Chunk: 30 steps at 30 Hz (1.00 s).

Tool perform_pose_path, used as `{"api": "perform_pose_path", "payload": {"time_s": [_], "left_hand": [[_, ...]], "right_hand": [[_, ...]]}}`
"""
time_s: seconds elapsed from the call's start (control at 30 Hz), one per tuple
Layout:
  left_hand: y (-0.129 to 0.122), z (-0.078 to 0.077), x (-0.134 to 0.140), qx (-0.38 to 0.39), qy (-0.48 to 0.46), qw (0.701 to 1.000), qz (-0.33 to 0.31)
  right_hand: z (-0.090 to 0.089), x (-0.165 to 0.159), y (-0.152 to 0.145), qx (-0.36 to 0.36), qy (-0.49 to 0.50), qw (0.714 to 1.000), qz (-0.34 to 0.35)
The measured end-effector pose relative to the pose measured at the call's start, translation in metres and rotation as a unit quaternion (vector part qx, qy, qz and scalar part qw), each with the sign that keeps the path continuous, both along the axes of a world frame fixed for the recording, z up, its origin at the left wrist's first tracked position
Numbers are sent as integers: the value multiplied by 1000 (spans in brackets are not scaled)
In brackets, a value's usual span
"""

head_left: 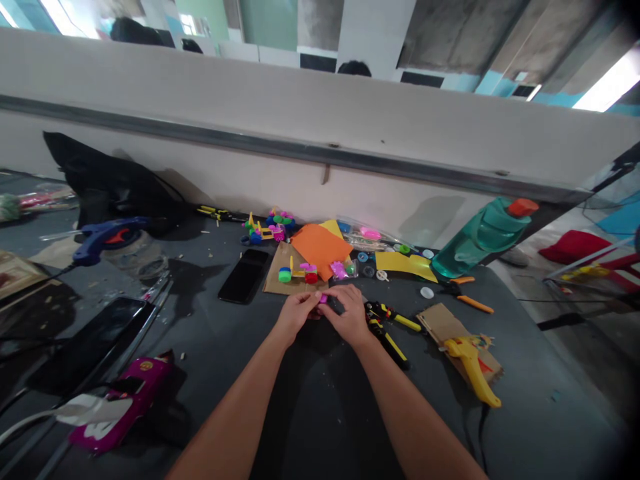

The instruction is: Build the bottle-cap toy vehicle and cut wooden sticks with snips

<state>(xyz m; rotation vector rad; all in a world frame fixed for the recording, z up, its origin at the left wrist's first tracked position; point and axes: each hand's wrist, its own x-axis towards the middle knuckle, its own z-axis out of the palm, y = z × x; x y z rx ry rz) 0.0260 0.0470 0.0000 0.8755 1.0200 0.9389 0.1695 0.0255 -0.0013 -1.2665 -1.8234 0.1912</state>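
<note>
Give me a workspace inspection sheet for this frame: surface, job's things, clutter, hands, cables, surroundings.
Surface: dark grey table, scattered with small debris.
Job's things: small magenta piece pinched between both hands; cardboard sheet with a wheeled toy part just beyond.
Clutter: orange paper, black phone, yellow-handled pliers, yellow glue gun, blue glue gun, teal bottle lying tilted, pink toy car.
Hands: left hand and right hand, fingertips meeting on the piece.
Cables: white cable at left edge; black cord near the blue gun.
Surroundings: white partition wall with metal rail; heads of other people behind it.
</note>
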Motion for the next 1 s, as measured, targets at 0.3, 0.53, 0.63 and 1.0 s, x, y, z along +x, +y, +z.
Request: {"api": "perform_pose_path", "payload": {"time_s": [0.3, 0.53, 0.63, 1.0], "left_hand": [[0, 0, 0, 1, -20, 1000, 14], [-4, 3, 4, -44, -134, 990, 1], [-5, 3, 7, -60, -162, 985, -17], [-3, -8, 16, -44, -163, 985, 27]], "right_hand": [[-1, 1, 1, 4, 3, 1000, 1], [-3, 0, 2, -4, 18, 999, -28], [-5, 0, 3, -5, 21, 999, -41], [-9, -2, 1, -19, -9, 997, -76]]}}
